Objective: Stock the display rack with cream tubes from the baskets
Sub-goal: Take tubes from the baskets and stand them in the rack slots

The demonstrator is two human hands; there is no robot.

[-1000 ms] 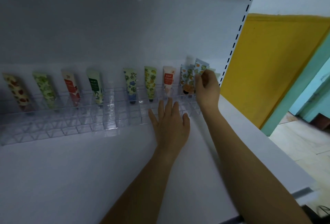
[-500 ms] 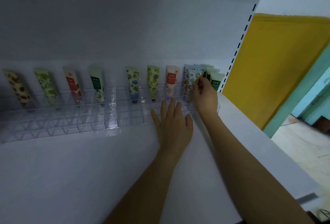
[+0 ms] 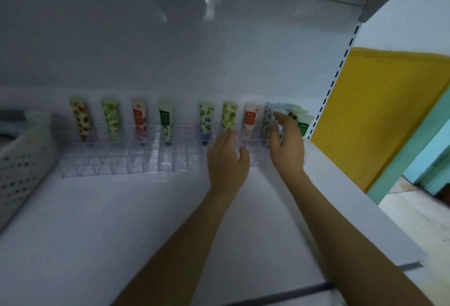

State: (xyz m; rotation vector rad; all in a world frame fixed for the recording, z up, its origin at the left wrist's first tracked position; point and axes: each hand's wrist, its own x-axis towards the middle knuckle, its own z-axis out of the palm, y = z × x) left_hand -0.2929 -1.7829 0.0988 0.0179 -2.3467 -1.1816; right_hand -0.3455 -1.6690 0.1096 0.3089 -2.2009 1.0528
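A clear plastic display rack (image 3: 121, 159) runs along the back of the white shelf (image 3: 121, 220). Several cream tubes stand in its rear row, from a strawberry-print tube (image 3: 81, 120) at the left to a blue-and-orange print tube (image 3: 268, 120) and a bunch of green-label tubes (image 3: 301, 121) at the right end. My left hand (image 3: 227, 159) lies flat on the rack's right part, fingers straight. My right hand (image 3: 287, 141) hovers at the right-end tubes with loose fingers, its fingertips by the blue-and-orange tube, and grips nothing that I can see.
A white perforated basket (image 3: 19, 162) stands on the shelf at the far left, its contents blurred. The slotted shelf upright (image 3: 326, 101) and a yellow panel (image 3: 379, 110) lie to the right. The shelf's front edge (image 3: 365, 210) slants down the right side.
My right hand set a tube into the right end of the rack and has let go, its fingers now loose. My left hand stayed on the rack. The view shifted, showing the basket.
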